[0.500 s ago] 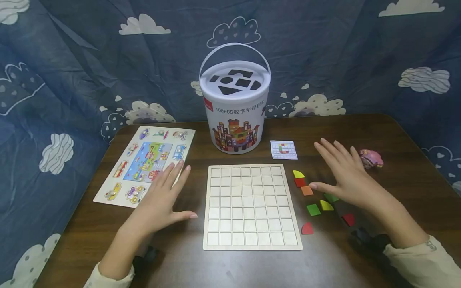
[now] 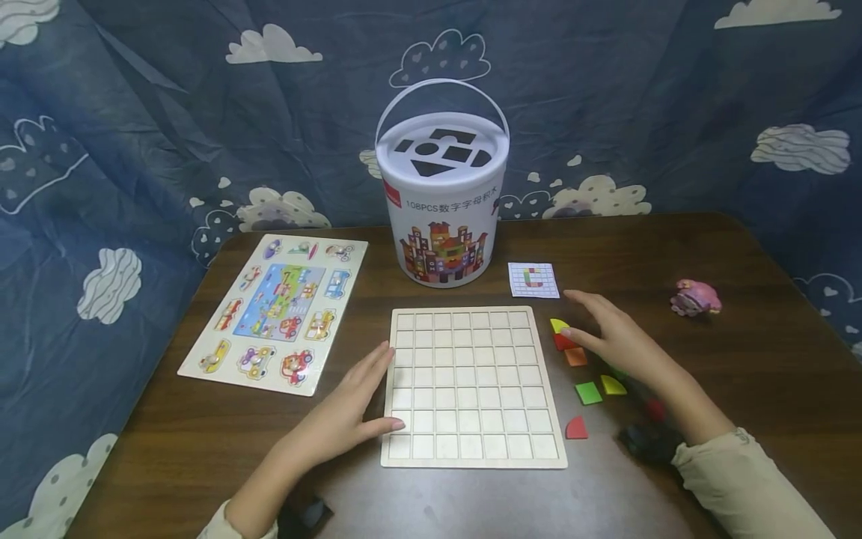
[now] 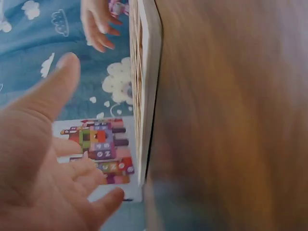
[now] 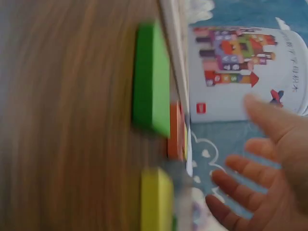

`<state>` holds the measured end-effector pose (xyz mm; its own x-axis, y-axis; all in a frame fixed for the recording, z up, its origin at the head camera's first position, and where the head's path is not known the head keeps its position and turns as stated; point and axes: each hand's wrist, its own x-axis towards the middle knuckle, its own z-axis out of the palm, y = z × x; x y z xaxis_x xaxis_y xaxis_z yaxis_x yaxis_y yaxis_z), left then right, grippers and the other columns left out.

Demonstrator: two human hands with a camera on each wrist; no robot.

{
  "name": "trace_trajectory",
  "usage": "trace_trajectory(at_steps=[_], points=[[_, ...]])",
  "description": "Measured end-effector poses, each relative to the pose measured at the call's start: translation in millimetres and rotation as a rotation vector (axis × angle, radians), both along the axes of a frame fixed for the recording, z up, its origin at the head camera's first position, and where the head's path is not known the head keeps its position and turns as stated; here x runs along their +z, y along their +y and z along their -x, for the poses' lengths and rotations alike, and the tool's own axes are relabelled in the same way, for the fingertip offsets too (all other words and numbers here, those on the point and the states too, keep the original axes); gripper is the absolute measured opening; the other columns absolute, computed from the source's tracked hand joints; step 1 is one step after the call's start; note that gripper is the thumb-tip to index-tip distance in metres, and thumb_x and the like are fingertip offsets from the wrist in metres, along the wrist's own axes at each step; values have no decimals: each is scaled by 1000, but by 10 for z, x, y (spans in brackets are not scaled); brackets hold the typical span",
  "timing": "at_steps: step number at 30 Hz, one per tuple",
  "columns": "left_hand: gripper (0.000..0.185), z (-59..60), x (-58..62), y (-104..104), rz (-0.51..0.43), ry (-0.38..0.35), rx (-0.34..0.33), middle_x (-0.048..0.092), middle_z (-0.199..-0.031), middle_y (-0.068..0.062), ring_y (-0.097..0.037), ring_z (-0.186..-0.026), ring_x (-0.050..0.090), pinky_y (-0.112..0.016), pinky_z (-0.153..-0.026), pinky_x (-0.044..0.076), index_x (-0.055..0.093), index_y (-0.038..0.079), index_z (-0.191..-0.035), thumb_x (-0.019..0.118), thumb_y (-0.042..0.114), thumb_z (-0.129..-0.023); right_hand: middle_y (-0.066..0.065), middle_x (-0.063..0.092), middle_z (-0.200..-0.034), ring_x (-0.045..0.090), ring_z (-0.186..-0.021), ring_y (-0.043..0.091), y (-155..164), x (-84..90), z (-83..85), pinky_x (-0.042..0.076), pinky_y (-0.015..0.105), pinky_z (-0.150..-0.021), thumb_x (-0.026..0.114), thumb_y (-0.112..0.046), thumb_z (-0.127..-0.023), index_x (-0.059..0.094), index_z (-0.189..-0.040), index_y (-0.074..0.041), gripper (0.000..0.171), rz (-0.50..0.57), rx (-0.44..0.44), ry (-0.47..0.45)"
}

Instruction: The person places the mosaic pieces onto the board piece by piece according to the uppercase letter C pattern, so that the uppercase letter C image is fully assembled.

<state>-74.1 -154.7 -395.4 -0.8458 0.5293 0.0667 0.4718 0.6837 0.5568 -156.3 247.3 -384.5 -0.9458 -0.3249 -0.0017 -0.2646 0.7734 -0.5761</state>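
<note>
Hands flank grid board on dark surface

Hands lay at either side of the grid board point(image 2: 474, 387), which sat flat at the middle of the brown surface point(image 2: 741, 389). The left hand point(image 2: 350, 412), at 9 o'clock from the board, was open with straight fingers; its fingertips touched the board's left edge and it held nothing. The right hand point(image 2: 622, 348), at 3 o'clock from the board, was also open and empty, fingers spread above a scatter of coloured pieces. Its fingertips were just beside the yellow piece point(image 2: 557, 325) and the red piece point(image 2: 561, 342); whether they touched could not be told. An orange piece point(image 2: 575, 357) lay just below these, with a green piece point(image 2: 588, 393), another yellow one point(image 2: 612, 385) and a red quarter-round point(image 2: 575, 428) nearer the viewer. A pattern card point(image 2: 533, 280) lay at 1 o'clock from the board, a white bucket point(image 2: 441, 202) at 12 o'clock, a picture puzzle point(image 2: 276, 311) at 10 o'clock, and a pink toy point(image 2: 695, 296) far off at 2 o'clock.
</note>
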Motion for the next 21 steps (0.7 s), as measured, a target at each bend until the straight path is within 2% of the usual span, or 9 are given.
trace_trajectory(at_steps=[5, 9, 15, 21], points=[[97, -39, -129, 15, -30, -107, 38, 13, -149, -9, -26, -132, 14, -44, -103, 20, 14, 9, -145, 63, 53, -74, 23, 44, -123, 47, -103, 36, -30, -185, 83, 40, 52, -85, 61, -30, -86, 40, -130, 2, 59, 1, -12, 10], [102, -80, -192, 5, -22, -141, 34, 12, -149, -9, -28, -132, 14, -46, -103, 20, 15, 7, -144, 66, 55, -70, 20, 51, -112, 49, -93, 30, -73, -263, 123, 42, 48, -79, 64, -26, -84, 51, -120, 2, 48, -16, -26, 56], [116, -93, -234, -48, 10, -127, -38, 7, -150, -8, -25, -134, 8, -45, -104, 17, 13, 5, -144, 70, 60, -59, 19, 54, -107, 49, -98, 33, -130, -293, 146, 38, 51, -85, 66, -17, -82, 59, -109, 2, 34, 12, -43, 71], [124, -72, -257, -78, 9, -134, -82, 3, -150, -5, -21, -134, 5, -44, -104, 16, 9, 6, -144, 71, 63, -54, 17, 54, -108, 48, -101, 33, -147, -321, 154, 38, 52, -86, 63, -6, -83, 63, -109, -2, 26, 66, -17, 32]])
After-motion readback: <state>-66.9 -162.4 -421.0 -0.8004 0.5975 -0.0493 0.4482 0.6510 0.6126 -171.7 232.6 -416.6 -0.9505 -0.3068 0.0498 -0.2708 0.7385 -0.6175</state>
